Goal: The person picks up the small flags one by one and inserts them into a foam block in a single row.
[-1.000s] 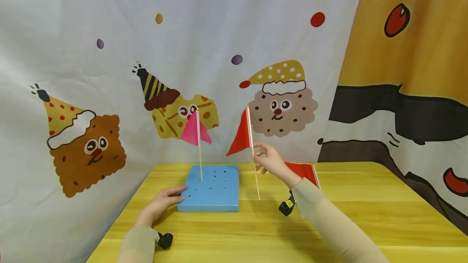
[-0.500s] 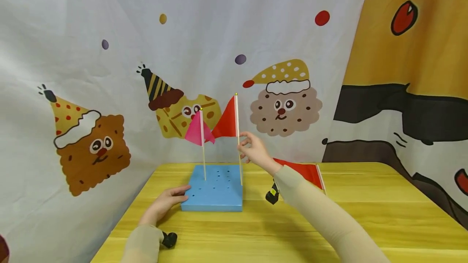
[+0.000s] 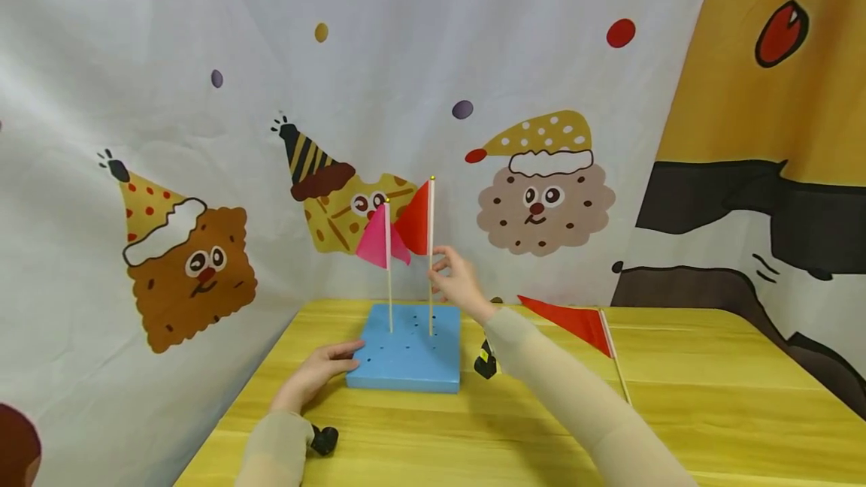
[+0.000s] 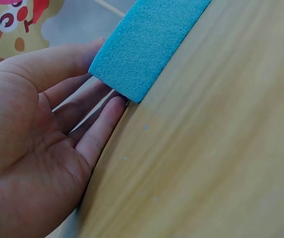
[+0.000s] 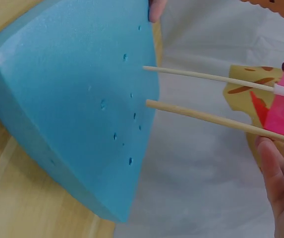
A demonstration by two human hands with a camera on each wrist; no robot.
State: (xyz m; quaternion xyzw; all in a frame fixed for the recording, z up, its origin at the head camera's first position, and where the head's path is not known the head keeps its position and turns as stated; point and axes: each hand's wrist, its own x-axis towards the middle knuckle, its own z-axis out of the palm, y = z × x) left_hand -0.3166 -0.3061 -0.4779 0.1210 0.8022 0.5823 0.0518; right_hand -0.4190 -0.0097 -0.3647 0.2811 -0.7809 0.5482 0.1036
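The red pennant flag (image 3: 415, 225) is upright, its wooden stick (image 5: 206, 116) pinched in the fingers of the right hand (image 3: 461, 282). Below them its tip is at the blue foam block (image 3: 406, 367); whether inserted, I cannot tell. Left of them stands a pink pennant flag (image 3: 373, 240). Nearly straight fingers of the left hand (image 3: 318, 370) touch the block. Right of the pinching fingers, another red flag (image 3: 575, 322) lies on the wooden table (image 3: 406, 442).

The blue block (image 4: 144, 52) looks like matt, rough-grained foam. The red flag at right (image 3: 578, 324) seems cloth, the held stick (image 5: 206, 118) smooth wood, the table (image 3: 717, 389) faintly glossy wood grain.
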